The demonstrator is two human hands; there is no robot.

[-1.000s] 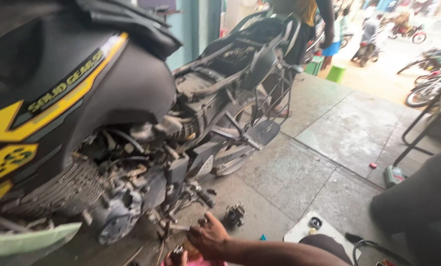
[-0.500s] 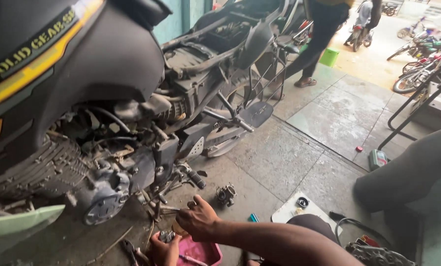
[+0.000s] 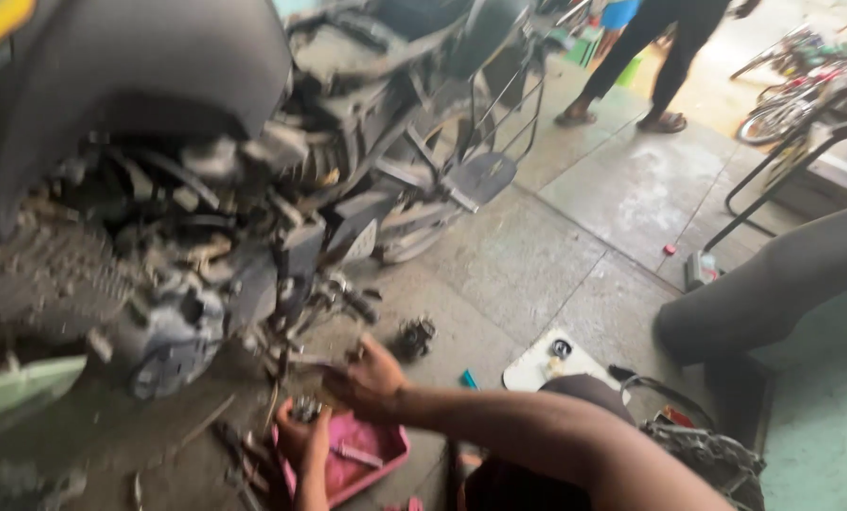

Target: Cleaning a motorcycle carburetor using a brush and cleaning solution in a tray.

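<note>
Pink tray [image 3: 371, 464] lies under left hand [image 3: 302, 437] holding metal part [image 3: 304, 410].

Glossy, seemingly plastic pink tray [image 3: 362, 464]

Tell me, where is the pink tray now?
In the head view the pink tray lies on the floor at bottom centre, below the right hand and beside the left hand.
</note>
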